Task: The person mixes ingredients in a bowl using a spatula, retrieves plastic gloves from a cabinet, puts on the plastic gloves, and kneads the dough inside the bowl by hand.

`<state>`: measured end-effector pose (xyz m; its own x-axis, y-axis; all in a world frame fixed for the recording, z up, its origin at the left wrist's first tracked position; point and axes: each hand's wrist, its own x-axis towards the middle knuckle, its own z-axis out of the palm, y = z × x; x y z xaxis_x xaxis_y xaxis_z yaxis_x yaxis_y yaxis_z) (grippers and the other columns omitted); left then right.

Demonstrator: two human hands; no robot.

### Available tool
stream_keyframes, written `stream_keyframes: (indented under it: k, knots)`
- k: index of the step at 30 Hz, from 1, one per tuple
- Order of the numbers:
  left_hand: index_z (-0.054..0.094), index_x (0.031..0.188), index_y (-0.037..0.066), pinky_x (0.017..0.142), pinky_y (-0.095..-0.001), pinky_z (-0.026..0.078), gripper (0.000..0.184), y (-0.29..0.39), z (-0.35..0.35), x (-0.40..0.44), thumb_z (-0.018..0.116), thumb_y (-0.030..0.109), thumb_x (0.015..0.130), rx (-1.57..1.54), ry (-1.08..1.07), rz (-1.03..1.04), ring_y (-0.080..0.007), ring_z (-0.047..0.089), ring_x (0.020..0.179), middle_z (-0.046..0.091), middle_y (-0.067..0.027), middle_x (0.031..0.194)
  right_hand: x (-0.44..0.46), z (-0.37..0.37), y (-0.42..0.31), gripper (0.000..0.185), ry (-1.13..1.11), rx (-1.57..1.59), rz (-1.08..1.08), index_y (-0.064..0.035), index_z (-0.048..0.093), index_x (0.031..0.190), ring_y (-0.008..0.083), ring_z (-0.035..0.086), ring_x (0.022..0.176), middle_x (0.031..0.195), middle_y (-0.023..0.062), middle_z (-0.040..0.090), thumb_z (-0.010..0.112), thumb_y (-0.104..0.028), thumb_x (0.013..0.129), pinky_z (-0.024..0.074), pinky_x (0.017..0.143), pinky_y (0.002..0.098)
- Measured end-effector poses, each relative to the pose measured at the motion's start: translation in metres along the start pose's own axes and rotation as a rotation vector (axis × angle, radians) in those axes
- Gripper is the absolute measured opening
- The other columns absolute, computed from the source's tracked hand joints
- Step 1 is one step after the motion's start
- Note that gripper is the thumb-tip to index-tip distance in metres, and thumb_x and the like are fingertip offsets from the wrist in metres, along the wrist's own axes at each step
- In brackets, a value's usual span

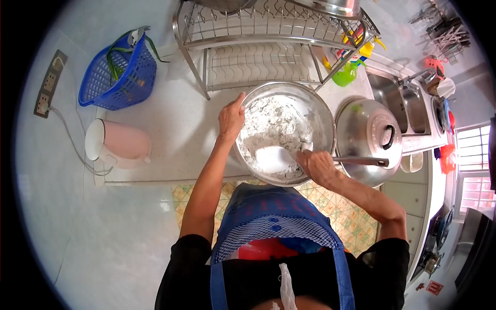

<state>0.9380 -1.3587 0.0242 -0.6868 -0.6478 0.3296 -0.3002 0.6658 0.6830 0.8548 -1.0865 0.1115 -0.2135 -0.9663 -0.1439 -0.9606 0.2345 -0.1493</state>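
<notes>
A large steel bowl (325,111) stands at the counter's front edge, holding crumbly white flour or dough (276,119). My left hand (231,118) grips the bowl's left rim, thumb on top. Inside the bowl, at its lower right, my right hand (318,166) is closed around a white, flat-bladed scraper or spatula (274,159), whose blade lies in the flour. Part of the grip is hidden by my fingers. A long metal handle (361,161) sticks out to the right past my right hand; what it belongs to I cannot tell.
A domed lidded pot (369,134) sits right beside the bowl. Behind stands a steel dish rack (258,39). On the left are a blue basket (121,85) and a pink kettle (124,142). A green bottle (344,76) and a sink (387,95) are at the right.
</notes>
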Motion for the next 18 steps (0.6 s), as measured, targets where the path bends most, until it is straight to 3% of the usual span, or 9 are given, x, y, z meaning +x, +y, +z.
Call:
stream_keyframes:
  k: [5,7,10,13,18]
  knots:
    - [0.054,0.123,0.012,0.075,-0.0405,0.049,0.047,0.006,-0.007,0.003,0.057,0.000,0.079,-0.032,-0.118,-0.043,-0.0340,0.062,0.085,0.064,-0.0173,0.097,0.043,0.015,0.009,0.009,0.009,0.005,0.056,-0.0028,0.057,0.081,0.0305,0.064,0.061,0.067,0.0166,0.062,0.049,-0.007,0.082,0.0495,0.052,0.0398]
    - [0.053,0.124,0.011,0.076,-0.0411,0.049,0.046,0.003,-0.005,0.000,0.057,0.000,0.079,-0.025,-0.108,-0.015,-0.0347,0.062,0.086,0.064,-0.0177,0.097,0.067,0.023,0.016,0.015,0.090,0.026,0.151,-0.0026,0.060,0.078,0.0309,0.064,0.064,0.070,0.0172,0.063,0.048,-0.011,0.084,0.0505,0.056,0.0413]
    - [0.052,0.125,0.010,0.077,-0.0419,0.049,0.047,0.004,-0.009,0.001,0.058,0.002,0.079,0.000,-0.134,-0.013,-0.0359,0.061,0.088,0.064,-0.0184,0.099,0.104,0.023,0.031,0.020,0.033,0.030,0.249,-0.0028,0.061,0.078,0.0310,0.065,0.066,0.073,0.0175,0.064,0.049,-0.016,0.086,0.0510,0.060,0.0430]
    - [0.050,0.127,0.008,0.077,-0.0426,0.049,0.048,0.003,-0.010,0.003,0.059,0.003,0.080,-0.001,-0.200,-0.046,-0.0367,0.061,0.088,0.063,-0.0187,0.099,0.101,0.009,0.039,0.024,0.081,0.011,0.148,-0.0030,0.062,0.079,0.0317,0.065,0.067,0.072,0.0168,0.064,0.048,-0.021,0.087,0.0508,0.063,0.0440]
    - [0.053,0.124,0.009,0.077,-0.0412,0.049,0.047,0.001,-0.005,0.001,0.058,0.001,0.078,-0.046,-0.103,0.024,-0.0355,0.061,0.088,0.064,-0.0182,0.099,0.049,-0.052,0.063,0.021,0.068,-0.168,-0.029,-0.0074,0.060,0.081,0.0310,0.063,0.062,0.068,0.0134,0.063,0.053,-0.026,0.087,0.0495,0.053,0.0405]
